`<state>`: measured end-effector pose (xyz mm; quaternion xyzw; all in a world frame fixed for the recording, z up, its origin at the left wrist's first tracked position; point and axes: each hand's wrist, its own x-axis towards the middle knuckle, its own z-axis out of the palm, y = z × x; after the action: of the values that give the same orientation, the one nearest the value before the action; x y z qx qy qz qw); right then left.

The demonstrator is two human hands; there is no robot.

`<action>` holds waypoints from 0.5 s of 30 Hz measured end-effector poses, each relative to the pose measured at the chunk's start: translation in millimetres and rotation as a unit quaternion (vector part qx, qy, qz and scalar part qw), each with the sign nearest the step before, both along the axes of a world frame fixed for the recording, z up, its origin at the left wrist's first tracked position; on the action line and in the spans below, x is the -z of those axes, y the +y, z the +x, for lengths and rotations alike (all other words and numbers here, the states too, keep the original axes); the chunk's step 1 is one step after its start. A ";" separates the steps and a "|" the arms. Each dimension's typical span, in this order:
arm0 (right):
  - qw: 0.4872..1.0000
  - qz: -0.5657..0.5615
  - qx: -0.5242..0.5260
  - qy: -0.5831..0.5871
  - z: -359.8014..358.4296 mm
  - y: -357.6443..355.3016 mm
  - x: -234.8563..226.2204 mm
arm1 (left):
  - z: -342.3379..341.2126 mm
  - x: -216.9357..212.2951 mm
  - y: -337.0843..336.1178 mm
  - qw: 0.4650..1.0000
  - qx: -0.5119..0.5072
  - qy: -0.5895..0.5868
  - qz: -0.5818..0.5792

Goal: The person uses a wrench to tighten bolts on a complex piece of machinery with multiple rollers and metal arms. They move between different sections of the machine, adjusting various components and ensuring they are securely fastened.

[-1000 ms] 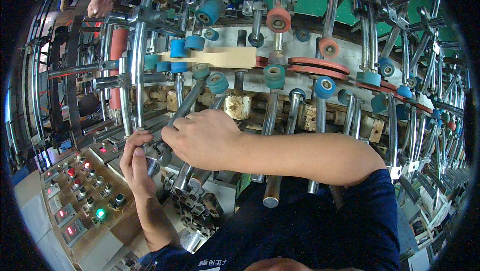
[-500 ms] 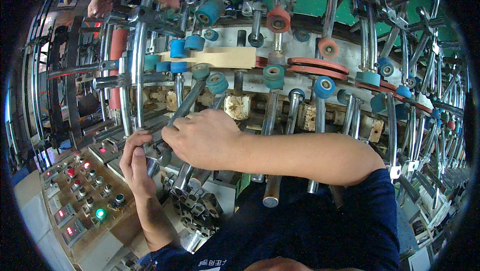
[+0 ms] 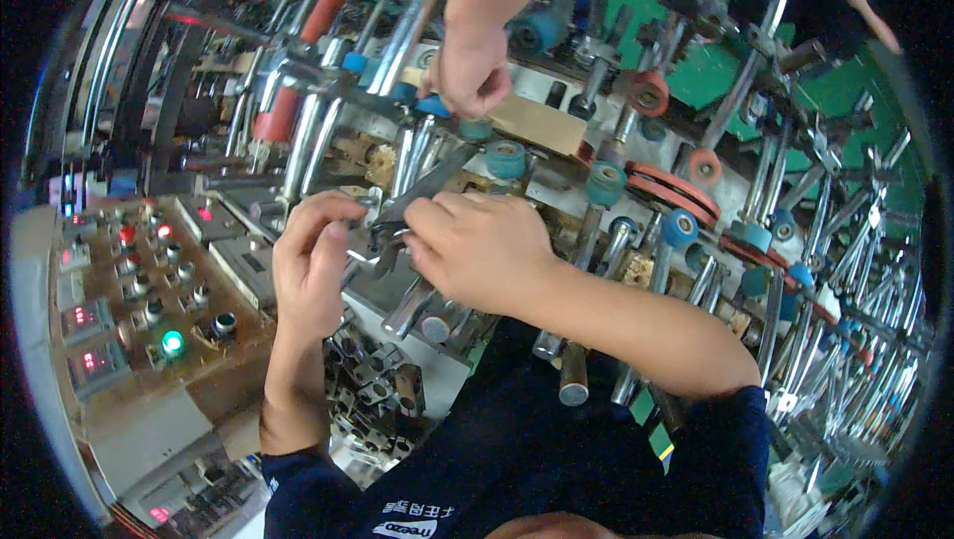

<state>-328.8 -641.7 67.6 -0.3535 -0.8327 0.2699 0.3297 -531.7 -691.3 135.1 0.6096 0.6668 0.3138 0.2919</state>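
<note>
My left hand point(image 3: 313, 266) has its fingers curled at the left side of a shiny metal clamp point(image 3: 362, 239). From the right, my right hand point(image 3: 485, 249) is closed at the same clamp, fingertips against a small dark metal part that I cannot make out. A flat grey bar point(image 3: 437, 179) runs from the clamp up toward a teal roller point(image 3: 505, 159). Beyond it, another person's hand point(image 3: 471, 72) reaches down from the top over a blue roller point(image 3: 431, 106) and a tan strip of board point(image 3: 537, 125).
A control panel point(image 3: 234, 345) with knobs, lit buttons and red displays stands at the left. Metal rods with red wheels point(image 3: 676, 191) and blue rollers point(image 3: 680, 228) crowd the right. Several loose metal clamps point(image 3: 383, 380) lie below my hands. Green floor point(image 3: 636, 2) shows at the back.
The view has turned and shifted. Both my hands stay at the clamp, the right now a little farther from the left. The other person's hand has come down to the blue rollers.
</note>
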 end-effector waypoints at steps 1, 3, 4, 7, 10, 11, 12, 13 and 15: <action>1.000 -0.003 0.003 -0.001 -0.6 -0.7 -0.1 | -0.6 1.0 0.1 1.000 0.005 0.009 0.015; 1.000 -0.001 -0.005 0.005 0.5 0.5 -2.0 | -0.9 2.6 -0.2 1.000 0.006 -0.001 0.019; 1.000 0.001 -0.006 0.008 -1.5 0.3 -2.7 | -4.0 2.8 -0.7 1.000 0.014 0.017 0.022; 1.000 0.001 -0.006 0.000 -0.7 0.6 -5.5 | -2.3 -0.5 -0.8 0.999 0.013 0.023 0.020; 1.000 0.025 0.001 0.015 -3.7 0.6 -0.4 | -6.0 5.8 -3.8 0.999 -0.004 -0.023 0.049; 1.000 0.026 0.002 0.013 -3.6 0.7 -0.5 | -7.4 7.4 -4.9 0.995 -0.037 -0.073 0.049; 1.000 0.027 0.004 0.010 -3.0 0.9 -0.5 | -9.4 9.7 -5.9 0.989 -0.069 -0.122 0.048; 1.000 0.028 0.007 0.007 -1.8 1.5 -0.5 | -11.1 12.6 -6.8 0.979 -0.099 -0.171 0.047; 1.000 0.019 -0.006 0.005 -0.8 0.9 -1.1 | -9.2 18.8 -16.1 0.955 -0.186 -0.229 0.015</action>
<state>-329.5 -640.8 68.7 -0.3407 -0.8382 0.2579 0.3388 -540.9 -707.4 116.4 0.3907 0.6789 0.5037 0.3642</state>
